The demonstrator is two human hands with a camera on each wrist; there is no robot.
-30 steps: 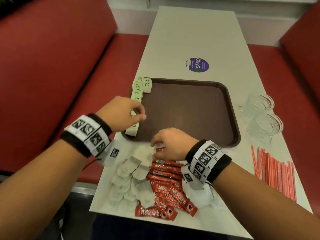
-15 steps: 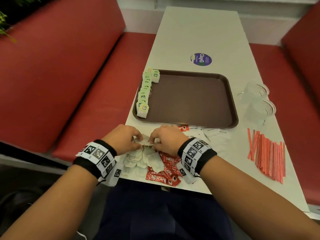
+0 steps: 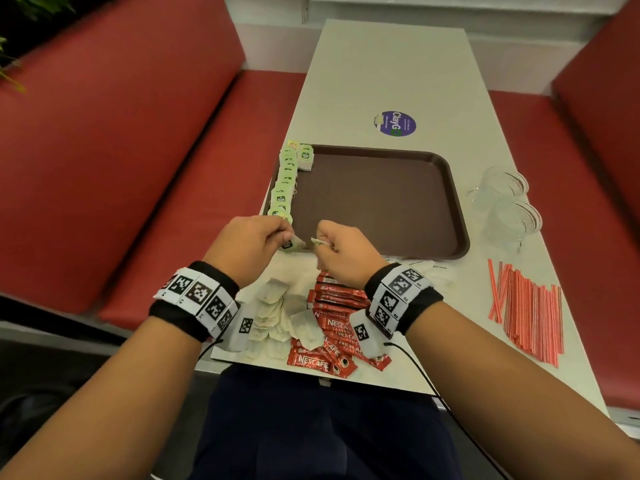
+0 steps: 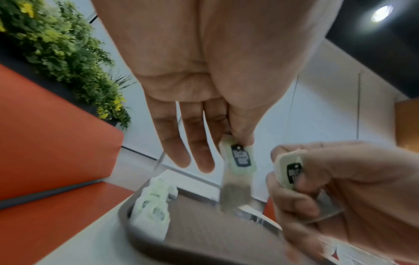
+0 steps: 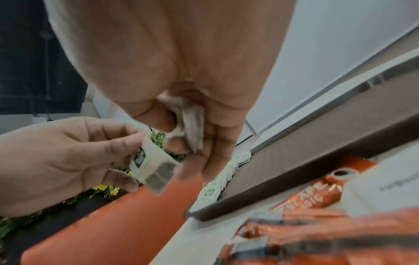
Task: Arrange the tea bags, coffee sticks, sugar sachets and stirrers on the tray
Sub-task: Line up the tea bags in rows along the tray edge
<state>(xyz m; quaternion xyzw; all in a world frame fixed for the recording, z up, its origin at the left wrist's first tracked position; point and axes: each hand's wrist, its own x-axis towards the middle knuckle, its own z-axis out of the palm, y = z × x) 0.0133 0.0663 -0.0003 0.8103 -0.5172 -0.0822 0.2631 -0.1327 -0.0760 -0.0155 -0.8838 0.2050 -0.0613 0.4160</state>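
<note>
On the long white desk (image 3: 388, 74) we have only a row of green-tagged tea bags (image 3: 285, 178) along the left rim of the brown plastic tray (image 3: 460, 216), while our left hand (image 3: 247, 245) and right hand (image 3: 341, 252) each pinch one more tea bag above its near edge, and the red coffee sticks (image 3: 332, 327), white sugar sachets (image 3: 436, 275) and red-striped stirrers (image 3: 530, 310) lie on the desk, not yet arranged.

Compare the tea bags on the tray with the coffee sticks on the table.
The tea bags are pale green and squarish; the coffee sticks are red and long. The tea bags stand in a neat row along the left edge of the tray; the coffee sticks lie in a loose overlapping pile on the table, near its front edge. Both carry printed labels.
</note>
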